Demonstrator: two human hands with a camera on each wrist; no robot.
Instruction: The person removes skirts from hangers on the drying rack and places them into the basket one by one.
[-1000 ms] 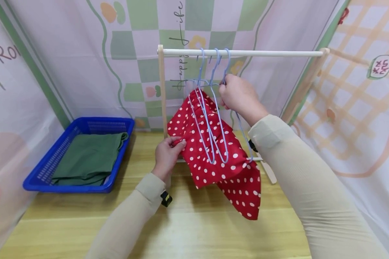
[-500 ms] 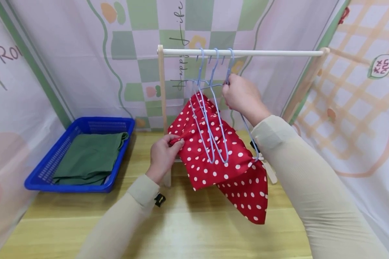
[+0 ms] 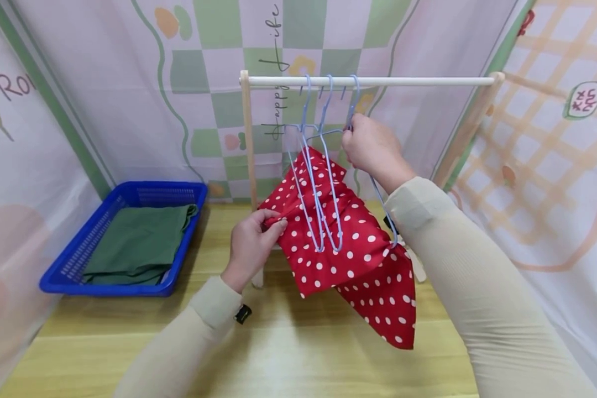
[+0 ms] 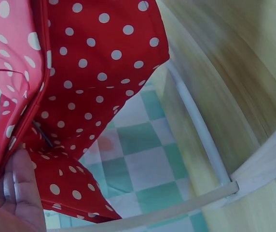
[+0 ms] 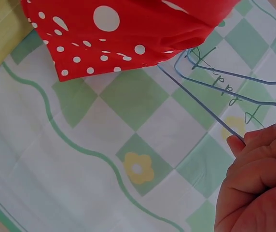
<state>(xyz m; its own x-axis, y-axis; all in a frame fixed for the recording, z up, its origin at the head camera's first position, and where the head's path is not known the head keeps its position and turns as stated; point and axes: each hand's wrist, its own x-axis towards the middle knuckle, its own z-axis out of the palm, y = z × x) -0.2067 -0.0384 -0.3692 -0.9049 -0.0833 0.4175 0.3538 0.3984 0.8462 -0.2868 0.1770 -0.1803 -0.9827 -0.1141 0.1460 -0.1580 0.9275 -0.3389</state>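
A red garment with white dots hangs at a slant behind two blue wire hangers in the head view. My left hand pinches its left edge between thumb and fingers; the left wrist view shows the cloth fold at those fingers. My right hand grips a third blue hanger just below its hook. That hanger's right arm runs down to the garment's right side, where its lower end meets the cloth. Most of the hanger is hidden by the garment and my hand.
All hanger hooks loop over the white rail of a wooden rack. On the wooden table, a blue basket at left holds a folded green cloth. Printed fabric walls surround the table.
My right hand and its hanger have shifted slightly right. The garment's upper part has dropped a little and its lower corner has moved right and down. My left hand still pinches the edge.
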